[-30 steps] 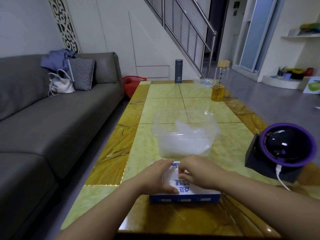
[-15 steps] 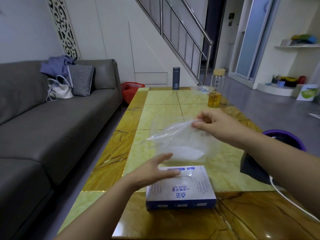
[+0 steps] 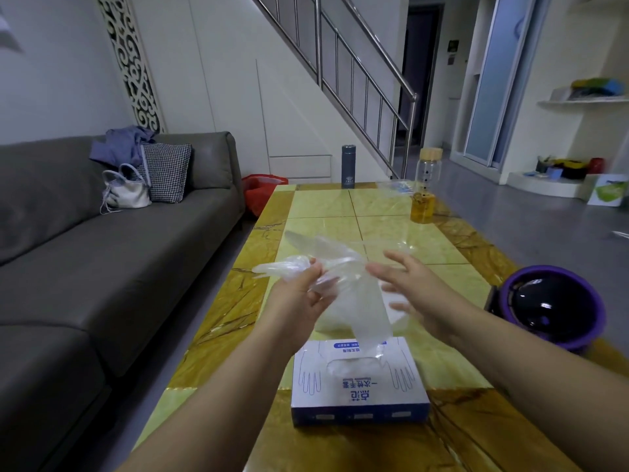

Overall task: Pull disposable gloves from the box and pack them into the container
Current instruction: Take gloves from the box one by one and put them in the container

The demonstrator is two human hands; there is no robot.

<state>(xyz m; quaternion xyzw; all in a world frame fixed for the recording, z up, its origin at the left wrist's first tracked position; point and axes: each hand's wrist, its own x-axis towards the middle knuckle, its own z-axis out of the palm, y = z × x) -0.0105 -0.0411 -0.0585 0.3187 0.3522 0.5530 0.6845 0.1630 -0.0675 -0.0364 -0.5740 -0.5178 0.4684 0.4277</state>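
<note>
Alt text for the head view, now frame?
The left hand grips a clear disposable glove above the glove box on a yellow table; the right hand hovers beside the glove, fingers spread. A grey sofa is at left.

Dial centred on the blue-and-white cardboard glove box (image 3: pixel 359 379).

12 o'clock: clear plastic container (image 3: pixel 403 245), largely screened by my left hand (image 3: pixel 299 291), my right hand (image 3: pixel 418 287) and the thin transparent glove (image 3: pixel 369 308) hanging between them.

2 o'clock: purple-rimmed black dome device (image 3: pixel 548 308) blocks the right edge.

9 to 11 o'clock: bare yellow marble-patterned tabletop (image 3: pixel 238 301), open passage.

Far 12 to 1 o'clock: grey metal flask (image 3: pixel 348 166) and glass bottle of amber liquid (image 3: pixel 423 192), well apart from the container, with bare tabletop between.
</note>
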